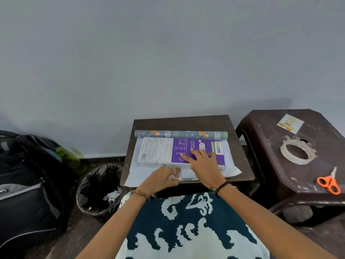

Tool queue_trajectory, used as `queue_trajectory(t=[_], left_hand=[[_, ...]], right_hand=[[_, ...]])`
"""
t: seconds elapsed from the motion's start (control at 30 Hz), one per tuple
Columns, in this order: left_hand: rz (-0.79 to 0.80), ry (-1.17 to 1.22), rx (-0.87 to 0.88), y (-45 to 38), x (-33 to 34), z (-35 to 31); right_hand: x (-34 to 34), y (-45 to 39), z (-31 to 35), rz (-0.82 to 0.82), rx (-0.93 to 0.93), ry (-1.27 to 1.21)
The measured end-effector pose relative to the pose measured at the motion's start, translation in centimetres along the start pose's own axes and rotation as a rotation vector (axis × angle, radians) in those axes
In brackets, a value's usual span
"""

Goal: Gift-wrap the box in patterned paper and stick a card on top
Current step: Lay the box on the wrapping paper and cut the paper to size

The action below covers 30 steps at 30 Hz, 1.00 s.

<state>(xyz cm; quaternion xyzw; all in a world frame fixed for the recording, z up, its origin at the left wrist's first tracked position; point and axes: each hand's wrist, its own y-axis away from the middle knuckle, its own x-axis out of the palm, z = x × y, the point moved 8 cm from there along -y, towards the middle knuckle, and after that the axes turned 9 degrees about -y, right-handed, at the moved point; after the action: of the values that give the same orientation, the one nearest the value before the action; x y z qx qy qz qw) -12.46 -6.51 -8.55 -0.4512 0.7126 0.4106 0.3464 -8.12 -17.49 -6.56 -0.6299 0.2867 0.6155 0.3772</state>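
Observation:
A long white and purple box [164, 152] lies flat on the white underside of the wrapping paper [141, 174], spread over a small dark table [179, 122]. The patterned roll [179, 134] of the paper lies just behind the box. My right hand [203, 163] presses flat on the box top with straight fingers. My left hand [162, 179] pinches the paper's near edge in front of the box. A small card [290, 123] with yellow shapes lies on the stool at the right.
A dark plastic stool [265, 146] at the right carries a tape roll [296, 151] and orange scissors [329, 183]. A bin [97, 189] lined with a black bag stands left of the table. A black backpack [28, 184] sits at the far left.

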Motion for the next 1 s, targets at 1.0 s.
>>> queue_trajectory(t=[1.0], left_hand=[[0.149, -0.202, -0.133, -5.6, 1.0, 2.6]], right_hand=[[1.9, -10.4, -6.5, 0.280, -0.052, -0.203]])
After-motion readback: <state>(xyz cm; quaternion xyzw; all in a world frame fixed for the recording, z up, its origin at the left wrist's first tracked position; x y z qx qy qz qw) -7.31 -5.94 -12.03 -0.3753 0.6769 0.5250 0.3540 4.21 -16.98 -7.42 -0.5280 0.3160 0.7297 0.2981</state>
